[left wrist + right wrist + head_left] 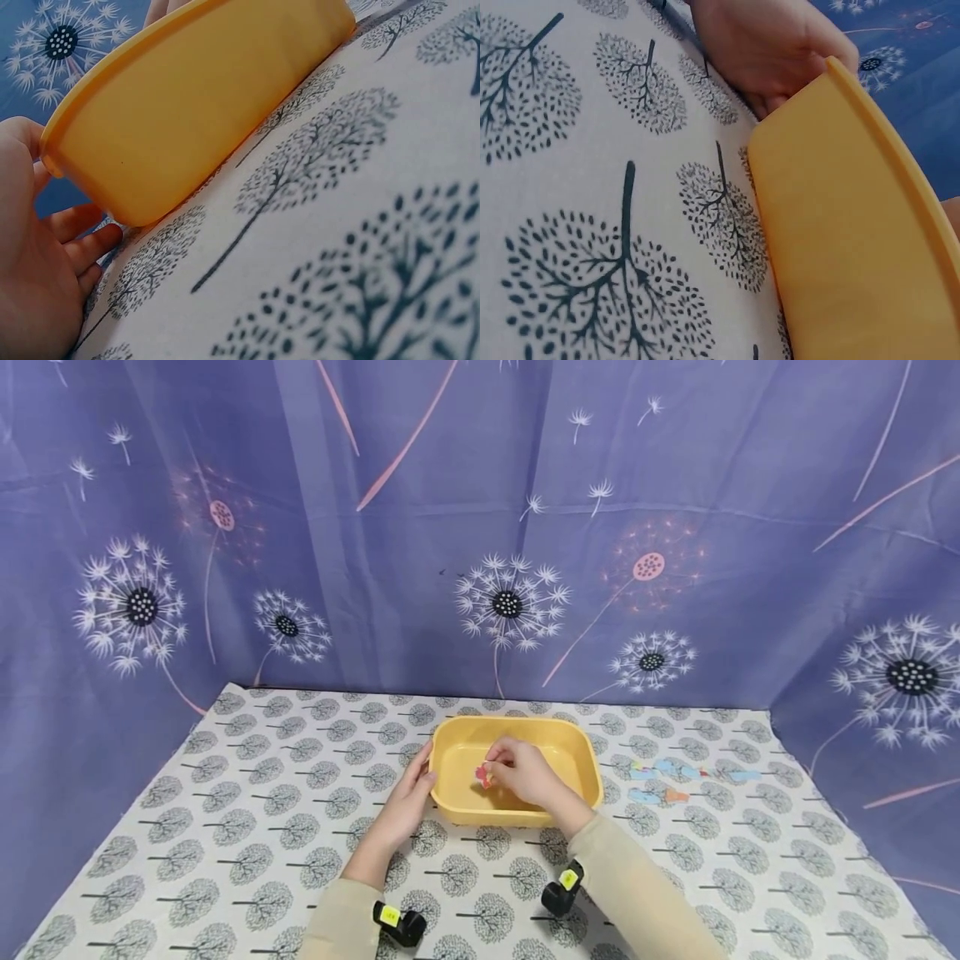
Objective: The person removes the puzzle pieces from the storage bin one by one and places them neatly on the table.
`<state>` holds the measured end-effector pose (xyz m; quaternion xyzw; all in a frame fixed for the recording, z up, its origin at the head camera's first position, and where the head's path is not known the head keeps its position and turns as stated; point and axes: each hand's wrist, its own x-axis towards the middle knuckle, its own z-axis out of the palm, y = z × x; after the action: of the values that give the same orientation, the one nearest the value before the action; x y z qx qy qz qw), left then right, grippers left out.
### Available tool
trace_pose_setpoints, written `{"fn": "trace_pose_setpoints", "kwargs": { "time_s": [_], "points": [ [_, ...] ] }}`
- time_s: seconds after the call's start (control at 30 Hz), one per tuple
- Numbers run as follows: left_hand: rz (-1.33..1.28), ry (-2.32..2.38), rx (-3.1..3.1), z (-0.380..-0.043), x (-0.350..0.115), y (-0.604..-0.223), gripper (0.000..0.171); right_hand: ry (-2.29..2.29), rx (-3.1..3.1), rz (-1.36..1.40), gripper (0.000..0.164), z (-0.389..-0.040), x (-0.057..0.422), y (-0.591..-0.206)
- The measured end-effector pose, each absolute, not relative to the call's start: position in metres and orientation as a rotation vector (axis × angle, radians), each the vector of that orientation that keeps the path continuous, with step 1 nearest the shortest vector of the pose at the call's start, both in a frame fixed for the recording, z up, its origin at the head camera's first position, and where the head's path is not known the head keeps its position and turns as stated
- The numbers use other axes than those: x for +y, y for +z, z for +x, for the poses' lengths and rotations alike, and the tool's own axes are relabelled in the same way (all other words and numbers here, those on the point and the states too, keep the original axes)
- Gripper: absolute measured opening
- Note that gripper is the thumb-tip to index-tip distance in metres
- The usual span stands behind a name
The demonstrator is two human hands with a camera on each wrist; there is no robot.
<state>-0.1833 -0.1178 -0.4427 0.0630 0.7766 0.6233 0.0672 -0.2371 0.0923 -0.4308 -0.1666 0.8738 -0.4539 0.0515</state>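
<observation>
A yellow plastic basin [517, 817] stands on the patterned cloth in front of me. My left hand [405, 802] holds its left end; in the left wrist view the thumb lies at the rim and the other fingers bend against the outer wall. Inside the basin's outline, my right hand [525, 772] pinches a small red piece [483, 775] with a bit of yellow on it, between thumb and fingertips. The piece is too small in view to tell its kind. The right wrist view mostly shows the basin's side [840, 217], with the left hand at its far end.
To the right of the basin lie several small flat pieces [678, 768] in blue, red and yellow, with an orange piece [677, 796] in the nearer row. A tree-print cloth [262, 827] covers the table. A purple dandelion curtain [405, 568] hangs behind.
</observation>
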Motion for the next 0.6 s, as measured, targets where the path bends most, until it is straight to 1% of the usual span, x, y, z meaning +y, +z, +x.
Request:
{"fn": "trace_pose_setpoints", "kwargs": {
  "time_s": [0.1, 0.37, 0.5, 0.6],
  "points": [
    [0.203, 1.885, 2.337, -0.185, -0.116, -0.444, 0.056, -1.457, 2.601, -0.480, 0.005, -0.235, 0.097, -0.429],
    [0.211, 1.926, 2.336, -0.197, -0.118, -0.473, 0.054, -1.552, 2.558, -0.421, 0.007, -0.231, 0.112, -0.423],
    [0.196, 1.925, 2.349, -0.198, -0.119, -0.477, 0.054, -1.600, 2.516, -0.380, 0.009, -0.229, 0.120, -0.420],
    [0.200, 1.926, 2.355, -0.198, -0.120, -0.476, 0.054, -1.667, 2.461, -0.400, 0.013, -0.229, 0.126, -0.420]
  ]
}}
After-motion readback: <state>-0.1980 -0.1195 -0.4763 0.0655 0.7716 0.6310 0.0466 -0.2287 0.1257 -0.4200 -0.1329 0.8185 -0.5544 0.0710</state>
